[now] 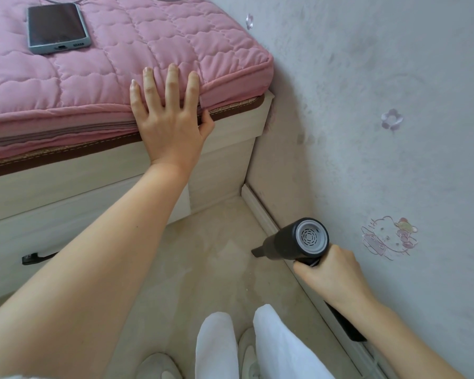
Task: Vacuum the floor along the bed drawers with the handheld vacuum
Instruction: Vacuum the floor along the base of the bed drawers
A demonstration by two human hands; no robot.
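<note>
Beside the wall, right hand [330, 272] grips the handheld vacuum [298, 242]; left hand [170, 119] rests flat on the mattress [93, 77].

Left hand [170, 119] flat, fingers spread (thumb tucked under), right hand [330, 272] curled tight, both arms extended

Quilted pink cloth mattress [121, 64], matt black plastic vacuum [290, 242], pale wood-grain drawers [66, 214].

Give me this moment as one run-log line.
left hand: flat on mattress edge | right hand: grips handheld vacuum | nozzle: near floor by baseboard
</note>
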